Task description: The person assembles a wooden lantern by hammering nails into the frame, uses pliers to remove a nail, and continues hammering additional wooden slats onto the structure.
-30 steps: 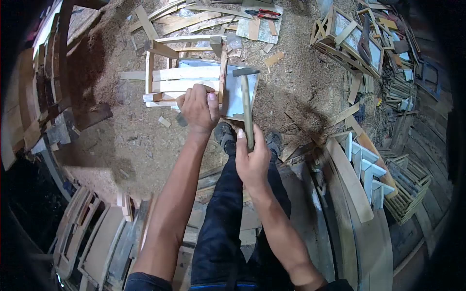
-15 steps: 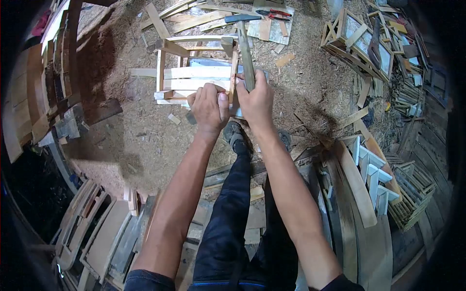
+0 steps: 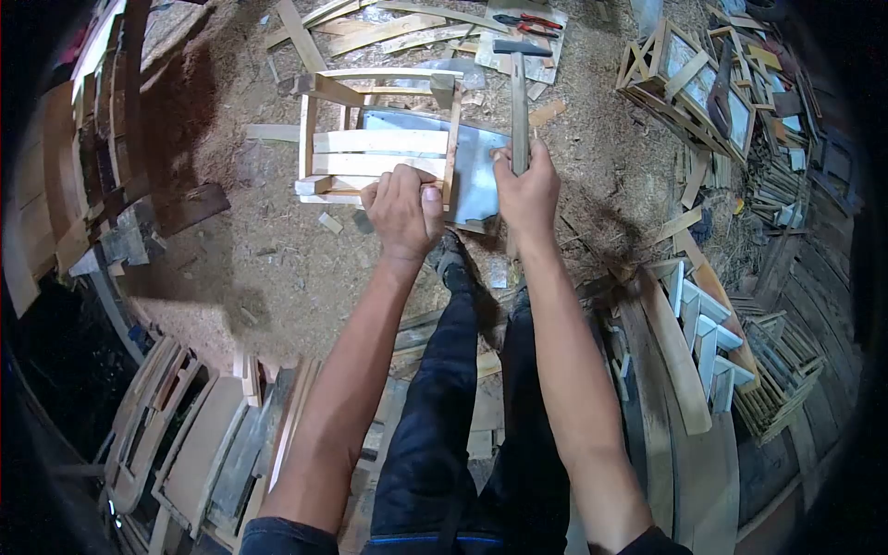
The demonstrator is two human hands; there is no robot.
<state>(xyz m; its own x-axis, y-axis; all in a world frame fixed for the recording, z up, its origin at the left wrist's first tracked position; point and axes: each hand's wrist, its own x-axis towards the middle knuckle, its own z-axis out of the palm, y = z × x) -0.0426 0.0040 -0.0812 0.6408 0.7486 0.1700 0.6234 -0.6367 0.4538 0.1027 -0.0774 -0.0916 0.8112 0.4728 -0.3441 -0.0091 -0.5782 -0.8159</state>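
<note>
A small slatted wooden frame [image 3: 379, 141] lies on the ground in front of me. My left hand [image 3: 403, 208] is closed on its near right corner. My right hand [image 3: 529, 192] grips a hammer [image 3: 519, 102] by its wooden handle, right of the frame and apart from it. The hammer's dark head points away from me. Under and beside the frame is a bluish-grey flat sheet [image 3: 476, 176]. Whether a nail sits at the frame's corner is hidden by my left fingers.
Red-handled pliers [image 3: 536, 30] and another tool lie on a pale board at the back. Loose wooden strips [image 3: 388, 35] are beside them. A glazed wooden frame [image 3: 689, 79] stands at right. Cut boards [image 3: 671, 342] and stacked pieces [image 3: 199, 444] flank my legs. Sawdust covers the ground.
My right hand has moved right with the hammer, away from the frame's side, and the bluish-grey sheet shows more. My left hand keeps its hold on the frame.
</note>
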